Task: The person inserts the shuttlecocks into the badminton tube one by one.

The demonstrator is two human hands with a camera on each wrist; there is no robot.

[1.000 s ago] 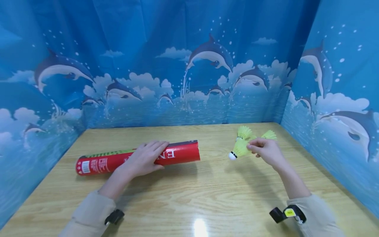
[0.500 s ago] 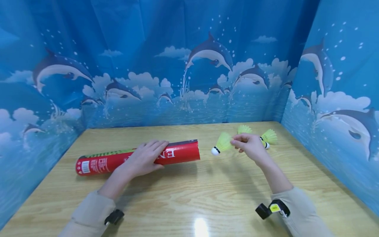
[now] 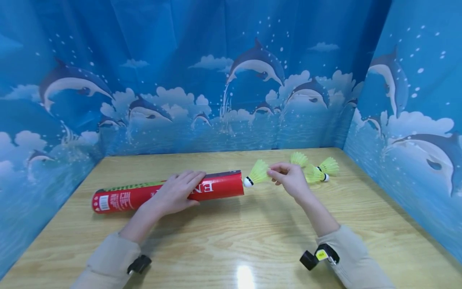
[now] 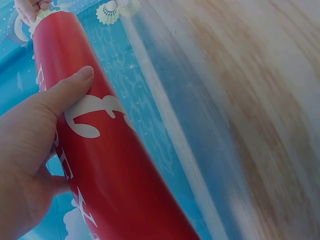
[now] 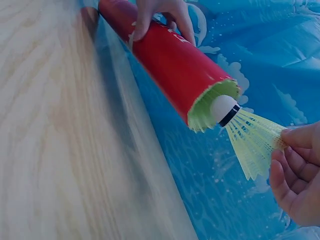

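Note:
My left hand grips a red cardboard shuttlecock tube that lies slanting across the table, its right end raised. In the left wrist view the thumb presses along the tube. Between thumb and fingers my right hand pinches the skirt edge of a yellow shuttlecock. The white cork points left, right at the tube's mouth. In the right wrist view the tube's mouth has a green skirt-like edge just inside, and the held shuttlecock has its cork in front of that opening.
Several loose yellow shuttlecocks lie on the wooden table at the back right, partly behind the right hand. A blue dolphin-print curtain stands along the back and sides of the table.
My right hand has carried the shuttlecock left, from beside the loose ones to the tube's mouth. The left hand and the tube have stayed in place.

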